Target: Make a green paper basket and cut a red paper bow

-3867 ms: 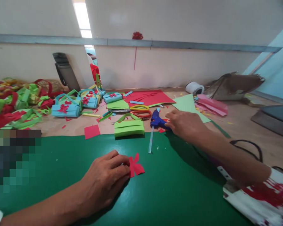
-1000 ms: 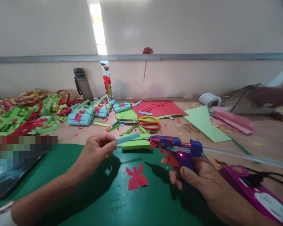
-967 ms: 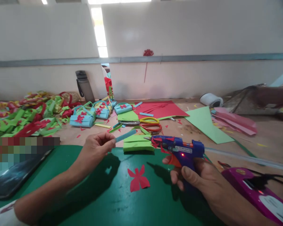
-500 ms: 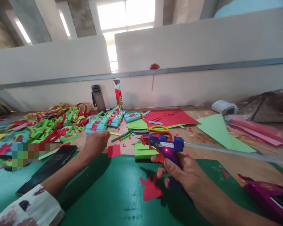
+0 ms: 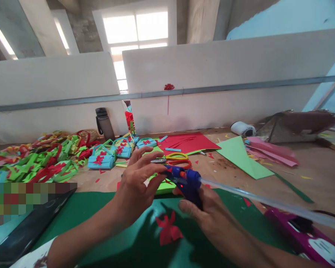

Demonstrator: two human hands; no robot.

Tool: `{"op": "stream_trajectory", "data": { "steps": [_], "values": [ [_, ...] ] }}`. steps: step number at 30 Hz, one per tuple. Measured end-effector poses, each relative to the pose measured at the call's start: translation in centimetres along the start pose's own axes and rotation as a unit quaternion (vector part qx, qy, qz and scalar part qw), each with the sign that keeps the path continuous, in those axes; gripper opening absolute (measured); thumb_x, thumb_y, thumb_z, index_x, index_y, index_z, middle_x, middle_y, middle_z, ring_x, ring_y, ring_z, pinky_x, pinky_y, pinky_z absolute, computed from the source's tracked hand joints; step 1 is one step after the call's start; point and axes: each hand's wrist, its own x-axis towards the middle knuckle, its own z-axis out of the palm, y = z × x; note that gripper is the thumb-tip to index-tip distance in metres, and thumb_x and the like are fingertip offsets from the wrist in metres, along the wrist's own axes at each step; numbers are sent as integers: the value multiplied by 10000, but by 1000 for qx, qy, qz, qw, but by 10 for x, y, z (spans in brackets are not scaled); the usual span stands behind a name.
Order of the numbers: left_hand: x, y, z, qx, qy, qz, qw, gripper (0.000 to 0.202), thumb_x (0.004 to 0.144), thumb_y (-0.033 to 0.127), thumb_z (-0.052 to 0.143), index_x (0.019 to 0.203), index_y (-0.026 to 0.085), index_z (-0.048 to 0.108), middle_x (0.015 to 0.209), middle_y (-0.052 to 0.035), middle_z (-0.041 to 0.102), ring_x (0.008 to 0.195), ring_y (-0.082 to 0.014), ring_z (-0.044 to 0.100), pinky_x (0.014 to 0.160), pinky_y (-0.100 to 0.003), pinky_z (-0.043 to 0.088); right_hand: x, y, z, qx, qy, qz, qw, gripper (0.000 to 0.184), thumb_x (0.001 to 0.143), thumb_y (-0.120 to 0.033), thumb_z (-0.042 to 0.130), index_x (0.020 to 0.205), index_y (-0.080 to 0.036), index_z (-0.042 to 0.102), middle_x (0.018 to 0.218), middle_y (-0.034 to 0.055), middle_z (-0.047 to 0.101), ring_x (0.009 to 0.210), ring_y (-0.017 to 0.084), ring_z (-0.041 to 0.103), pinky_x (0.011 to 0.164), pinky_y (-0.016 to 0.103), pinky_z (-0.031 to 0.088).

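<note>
My right hand [image 5: 208, 212] grips a blue hot glue gun [image 5: 191, 190], its small red light lit. A long clear glue stick [image 5: 257, 198] juts from the gun's back toward the right. At the gun's front end is my left hand [image 5: 139, 182], thumb and forefinger closed near the nozzle. What lies between those fingertips is hidden. Beneath the hands, a red paper flower [image 5: 169, 229] lies on the green mat [image 5: 100, 216]. Partly covered by the gun and fingers is a bright green folded paper piece [image 5: 164, 190]. Scissors with yellow and red-orange handles [image 5: 178, 155] rest just behind the gun.
Blue paper bags with red flowers [image 5: 101, 160] stand behind my left hand, beside a heap of colourful paper pieces [image 5: 41, 160]. A black phone [image 5: 30, 227] lies at left; a purple object [image 5: 298, 230] at right. Red [image 5: 190, 141] and light green sheets [image 5: 241, 156] lie farther back.
My left hand has moved right and toward me, from near the blue bags to the glue gun's front. The gun has shifted slightly left and down; the camera view has turned a little right.
</note>
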Motion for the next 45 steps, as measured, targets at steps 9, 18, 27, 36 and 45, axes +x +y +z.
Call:
{"op": "stream_trajectory", "data": {
  "steps": [9, 18, 27, 36, 45],
  "values": [
    [2, 4, -4, -30, -40, 8, 999, 130, 825, 87, 550, 869, 165, 645, 1101, -91, 642, 1132, -210, 488, 981, -397, 398, -6, 23, 0, -45, 7, -17, 999, 278, 795, -379, 556, 1020, -221, 598, 797, 16, 621, 753, 207, 562, 696, 313, 483],
    [0, 5, -6, 15, 12, 1, 1000, 155, 829, 59, 501, 733, 169, 554, 1087, -77, 598, 1081, -207, 470, 925, -377, 392, -2, 11, -3, -19, 6, -5, 1000, 283, 821, -379, 543, 1056, -229, 590, 883, 28, 642, 859, 224, 577, 726, 318, 476],
    [-12, 0, 16, -499, 21, -522, 692, 201, 675, 218, 723, 695, 139, 539, 569, 40, 517, 476, -46, 434, 435, -165, 314, 0, 3, -1, 83, 27, 44, 995, 433, 844, -513, 473, 1070, -152, 551, 726, 21, 622, 579, 138, 540, 594, 270, 460],
    [-18, 14, 32, -637, -8, -526, 563, 307, 626, 159, 776, 854, 137, 572, 586, 38, 560, 447, -34, 452, 426, -156, 324, 0, 9, 1, 73, 38, 32, 996, 431, 836, -505, 484, 1107, -174, 539, 737, 6, 601, 600, 142, 533, 587, 267, 460],
    [-19, 12, 36, -620, -3, -528, 581, 211, 648, 213, 748, 658, 143, 549, 572, 30, 557, 443, -41, 432, 432, -173, 320, 0, 9, 1, -7, 46, 33, 998, 395, 825, -530, 470, 973, -181, 579, 707, 23, 598, 584, 174, 541, 561, 299, 432]
  ]
}}
